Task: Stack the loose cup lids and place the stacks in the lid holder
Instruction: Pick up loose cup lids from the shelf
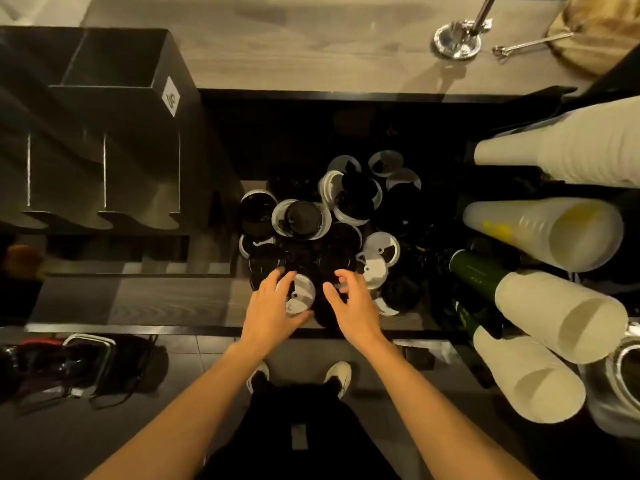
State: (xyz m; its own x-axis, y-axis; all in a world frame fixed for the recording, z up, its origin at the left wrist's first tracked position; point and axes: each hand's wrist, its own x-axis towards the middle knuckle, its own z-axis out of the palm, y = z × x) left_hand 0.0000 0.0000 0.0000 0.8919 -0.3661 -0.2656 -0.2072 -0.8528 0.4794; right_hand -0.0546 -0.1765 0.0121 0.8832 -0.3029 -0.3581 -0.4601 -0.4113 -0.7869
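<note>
Though the grip of the blurred right hand (354,308) cannot be told, a white lid (302,293) is held by the left hand (272,308).

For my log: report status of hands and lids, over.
Left hand grips white lid. Right hand over black lids, grip unclear. Lid pile loose, unstacked; path to lid holder looks free.

A single wide-angle view from the person's head looks steeply down and a little forward. The left grip (273,303), round a lid (299,296), and the right grip (353,306) sit close below the lens near mid-frame. The counter (166,299) and lid pile (311,220) lie beyond the grips, with the holder (104,140) to their left and cup stacks (554,230) to their right. Nearer than the grips are the floor (214,348) and shoes (338,374).
</note>
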